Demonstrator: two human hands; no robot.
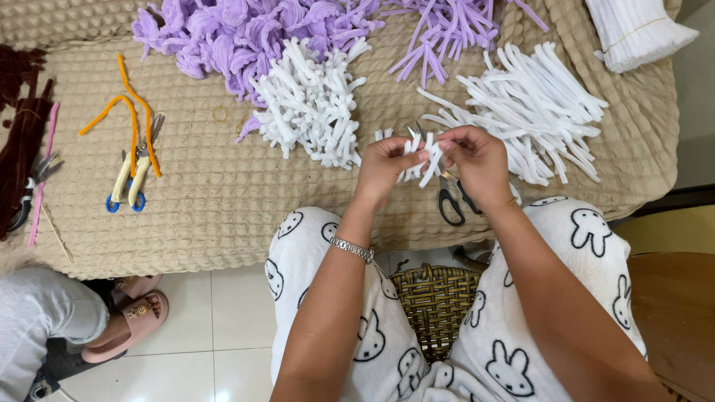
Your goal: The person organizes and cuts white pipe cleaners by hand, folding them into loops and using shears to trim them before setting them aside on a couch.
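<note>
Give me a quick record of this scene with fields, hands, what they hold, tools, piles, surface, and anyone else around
left hand: left hand pinches a small bundle of white pipe cleaners
right hand: right hand grips the same bundle, with black-handled scissors hanging from it
other tools: pliers with cream handles beside orange pipe cleaners
piles: bent white pieces, straight white pieces, purple pieces
surface: beige waffle-textured cloth
below: woven basket between the knees
another person: foot in a pink sandal, lower left

Bright even indoor light, soft faint shadows, sharp focus, slight wide-angle edge bending
</note>
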